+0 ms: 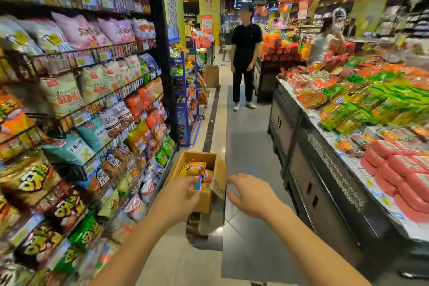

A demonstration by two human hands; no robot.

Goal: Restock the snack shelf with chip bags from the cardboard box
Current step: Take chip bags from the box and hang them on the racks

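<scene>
Both hands at the cardboard box [204, 202], on the floor against the snack shelf [92, 100].
I see the left hand [178, 195] over the near rim, reaching the chip bags [192, 168] inside; its fingertips are hidden, so I can't tell the grip. Right hand [250, 195] is spread and empty, just beside the box's right wall.

Worn on the head; wide-angle, edges bowed. Faces forward and down along a shop aisle [246, 123]. Nearest the lens, left hand [176, 195] and right hand [250, 197], stretched in from the bottom edge toward a cardboard box [218, 174] low ahead. Snack shelf [76, 90] close on the left, display counter [325, 169] close on the right, far end of the aisle small and distant.
</scene>
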